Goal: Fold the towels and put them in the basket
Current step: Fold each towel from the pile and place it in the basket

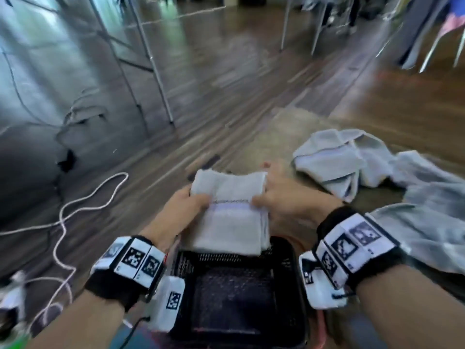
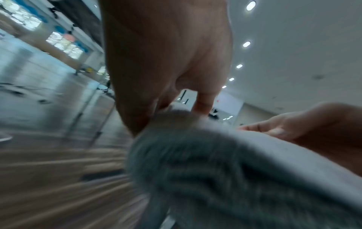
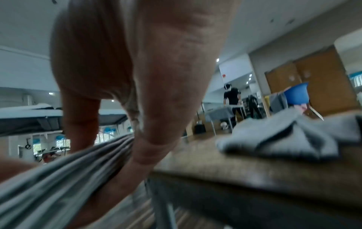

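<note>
Grey folded towel [image 1: 230, 212] is pinched at its sides by the left hand [image 1: 181, 207] and the right hand [image 1: 284, 197] just over the black basket [image 1: 186, 265], so I think it is being put away and next must go down flat.
</note>
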The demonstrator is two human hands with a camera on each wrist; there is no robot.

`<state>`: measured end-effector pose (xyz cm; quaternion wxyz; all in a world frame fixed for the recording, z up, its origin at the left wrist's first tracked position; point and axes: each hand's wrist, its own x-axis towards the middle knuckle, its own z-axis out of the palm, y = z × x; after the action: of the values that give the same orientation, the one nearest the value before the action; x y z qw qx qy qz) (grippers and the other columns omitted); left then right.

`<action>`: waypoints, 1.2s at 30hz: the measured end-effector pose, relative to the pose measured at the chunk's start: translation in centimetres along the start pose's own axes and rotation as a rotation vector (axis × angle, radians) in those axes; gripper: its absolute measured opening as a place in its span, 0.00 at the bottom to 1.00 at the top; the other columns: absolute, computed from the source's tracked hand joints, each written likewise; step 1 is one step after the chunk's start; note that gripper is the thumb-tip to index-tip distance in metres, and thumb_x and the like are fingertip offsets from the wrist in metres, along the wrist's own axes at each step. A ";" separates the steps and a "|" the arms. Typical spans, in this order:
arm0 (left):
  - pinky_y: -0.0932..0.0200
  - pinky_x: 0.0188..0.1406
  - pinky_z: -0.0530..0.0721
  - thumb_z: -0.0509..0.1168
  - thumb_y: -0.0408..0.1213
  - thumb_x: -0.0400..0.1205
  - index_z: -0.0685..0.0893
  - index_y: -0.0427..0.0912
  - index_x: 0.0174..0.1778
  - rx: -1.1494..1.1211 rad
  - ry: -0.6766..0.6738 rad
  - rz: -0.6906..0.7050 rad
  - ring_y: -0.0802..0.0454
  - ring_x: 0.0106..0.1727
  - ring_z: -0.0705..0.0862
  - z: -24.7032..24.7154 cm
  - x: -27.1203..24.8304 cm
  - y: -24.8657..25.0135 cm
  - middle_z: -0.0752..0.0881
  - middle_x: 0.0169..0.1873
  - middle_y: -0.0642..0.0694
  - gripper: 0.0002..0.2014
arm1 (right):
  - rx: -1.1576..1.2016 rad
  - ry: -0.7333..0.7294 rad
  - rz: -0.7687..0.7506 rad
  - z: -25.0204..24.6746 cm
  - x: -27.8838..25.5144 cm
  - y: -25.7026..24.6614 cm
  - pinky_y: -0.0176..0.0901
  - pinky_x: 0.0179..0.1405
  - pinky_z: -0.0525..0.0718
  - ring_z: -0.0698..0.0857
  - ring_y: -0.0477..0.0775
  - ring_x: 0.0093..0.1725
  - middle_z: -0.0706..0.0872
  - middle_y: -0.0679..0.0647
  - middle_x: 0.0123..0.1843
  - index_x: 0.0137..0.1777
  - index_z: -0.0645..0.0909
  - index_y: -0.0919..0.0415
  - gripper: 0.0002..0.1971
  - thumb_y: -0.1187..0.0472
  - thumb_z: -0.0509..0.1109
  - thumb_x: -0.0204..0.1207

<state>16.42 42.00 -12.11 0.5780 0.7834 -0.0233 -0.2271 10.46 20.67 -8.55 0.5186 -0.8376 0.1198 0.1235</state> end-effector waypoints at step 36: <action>0.58 0.50 0.74 0.63 0.31 0.81 0.84 0.31 0.62 0.730 0.130 -0.558 0.33 0.59 0.82 7.9 8.0 -26.3 0.77 0.66 0.30 0.15 | 0.288 -0.206 0.679 21.9 8.0 26.1 0.47 0.79 0.68 0.67 0.57 0.85 0.64 0.56 0.89 0.88 0.60 0.58 0.30 0.60 0.63 0.87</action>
<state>14.68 41.23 -40.62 0.1818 0.9246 0.1461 -0.3013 7.57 28.47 -42.58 0.5697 -0.6520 0.3538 0.3537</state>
